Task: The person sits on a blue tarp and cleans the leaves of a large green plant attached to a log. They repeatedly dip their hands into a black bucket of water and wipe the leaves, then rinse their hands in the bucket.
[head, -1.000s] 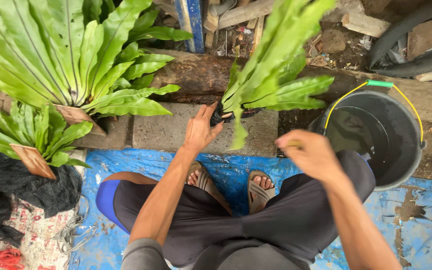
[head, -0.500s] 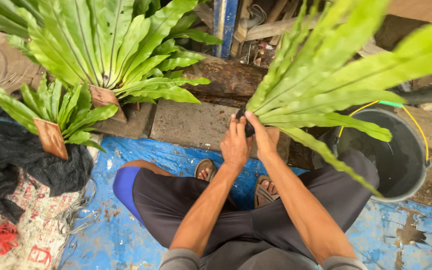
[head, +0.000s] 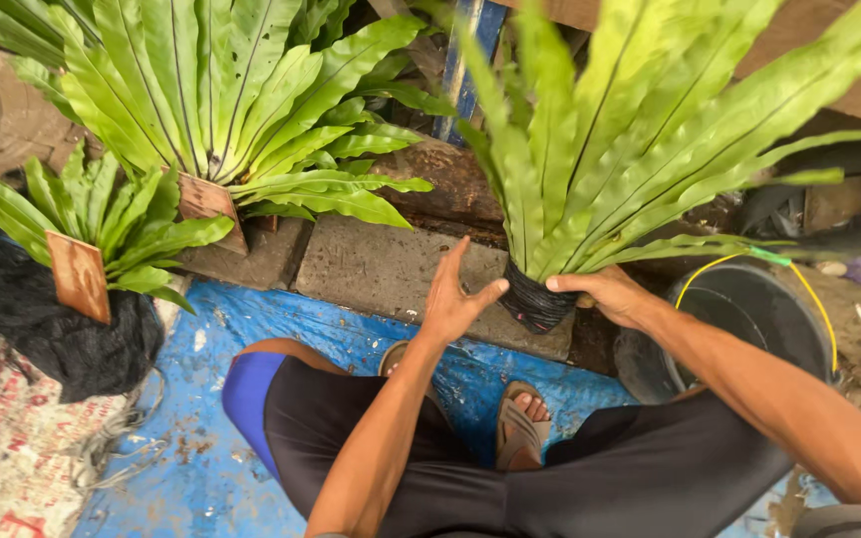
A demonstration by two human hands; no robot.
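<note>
You sit low on a big blue sheet (head: 211, 399) spread on the ground. In front of your knees is a gray stone step (head: 371, 269).

The biggest plant is the one you hold: a fern (head: 630, 149) with long green leaves that fan up and out to the right. Its roots sit in a small black bag (head: 532, 299). The bag is at the edge of the stone step, right next to a dark bucket (head: 739, 309) with a yellow handle. I cannot tell if the bag rests on the step or hangs a bit above it.

On the left stand two more ferns, a large one (head: 201, 100) and a small one (head: 122, 219). A heap of black net (head: 62, 339) lies under the small one.

Your right hand (head: 605, 294) is wrapped around the right side of the black bag and grips it. Your left hand (head: 455, 299) is open with its fingers spread. It is just beside the bag on the left, very close, but it holds nothing. One sandal (head: 520, 428) peeks out between your legs.

It looks like you are handling this fern by its root bag, with just one hand gripping it. The leaves are long and top-heavy, so any move with it calls for both hands low on the bag, keeping it upright.
</note>
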